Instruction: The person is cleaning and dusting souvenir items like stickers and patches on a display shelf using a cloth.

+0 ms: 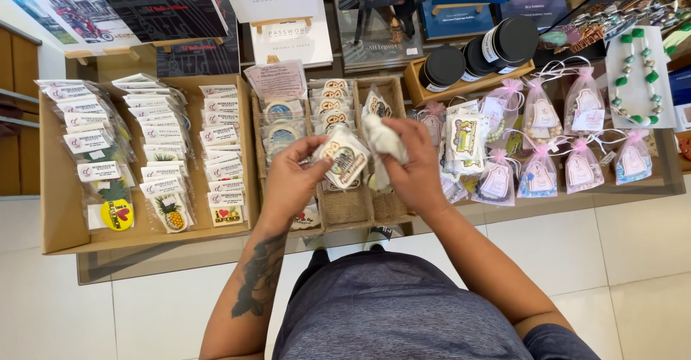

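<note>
One camera only, worn on the person's head, looks steeply down and a little forward over the grey-shirted chest and both forearms onto a glass display counter (pixel 122 263). It sits close enough that the forearms fill the lower middle of the frame (the white tiled floor (pixel 633 252) shows beneath and beside the counter). The top edge reaches as far as the propped books (pixel 288 15) at the counter's back.

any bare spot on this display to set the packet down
Little. Bare cardboard in the tray, left of the packet rows; a thin glass strip before the pink pouches. The woven baskets are crowded.
</note>
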